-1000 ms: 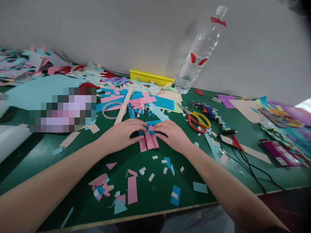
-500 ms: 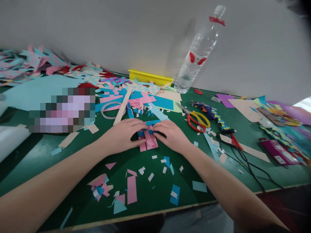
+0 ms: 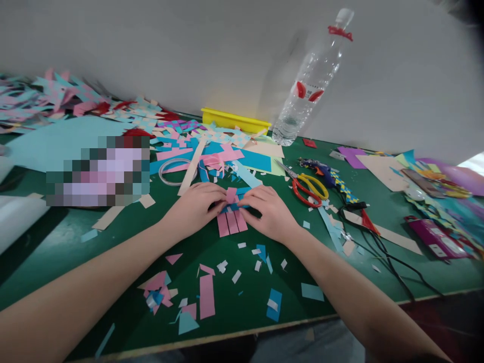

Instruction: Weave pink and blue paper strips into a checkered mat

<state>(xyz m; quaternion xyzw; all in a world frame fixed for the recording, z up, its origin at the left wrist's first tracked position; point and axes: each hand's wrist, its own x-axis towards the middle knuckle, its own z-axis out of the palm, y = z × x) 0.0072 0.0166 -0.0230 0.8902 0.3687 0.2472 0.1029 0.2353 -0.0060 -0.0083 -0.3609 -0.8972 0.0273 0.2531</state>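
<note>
Your left hand (image 3: 196, 204) is pinching the left side of the pink-and-blue paper piece (image 3: 232, 225) between thumb and fingertips, and your right hand (image 3: 270, 212) is closing its fingertips on the right side. The piece is lying midway between the left and right edges of the tabletop (image 3: 264, 307), well in from the front edge, its pink ends pointing toward you. One pink flap (image 3: 231, 194) is sticking up past the blue crossing, away from you.

Because the paper is looking thin, you are probably handling it best with light, level pressure: the left fingers steadying the crossing, the right ones easing the blue strip (image 3: 244, 191) along without creasing it. The three pink ends are lying side by side with narrow gaps; a sideways tug is risking skewing them. Your fingertips are covering part of the crossing, so you cannot tell there which strip is passing over.
</note>
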